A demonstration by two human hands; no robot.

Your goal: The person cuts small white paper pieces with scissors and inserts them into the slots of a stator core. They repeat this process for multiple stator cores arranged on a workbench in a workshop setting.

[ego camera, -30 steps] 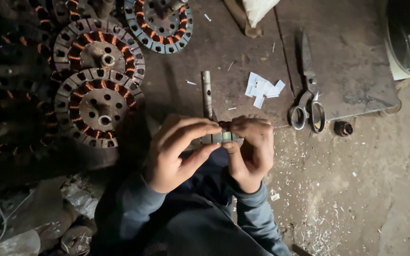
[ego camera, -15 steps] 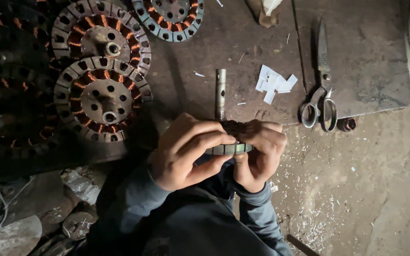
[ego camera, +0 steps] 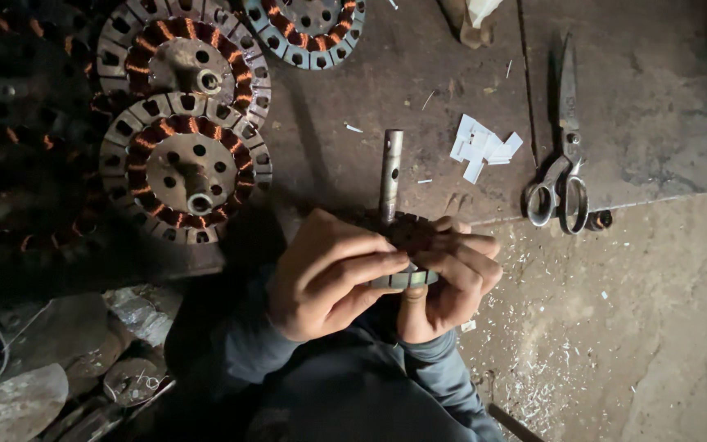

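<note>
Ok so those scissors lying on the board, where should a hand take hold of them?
By the looped handles of the scissors, coming from the near board edge: they lie flat and closed, handles toward the person, blades pointing away, nothing crowding the loops.

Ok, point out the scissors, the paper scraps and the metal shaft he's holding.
scissors (ego camera: 565,155), head view, on the pivot where the blades cross.
paper scraps (ego camera: 484,147), head view, middle of the white pile.
shaft (ego camera: 390,176), head view, mid-length of the tube above the hands.

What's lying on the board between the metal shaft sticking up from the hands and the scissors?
In the head view, a small pile of white paper scraps lies between the metal shaft and the scissors, on the dark board; otherwise just a few stray slivers.
</note>
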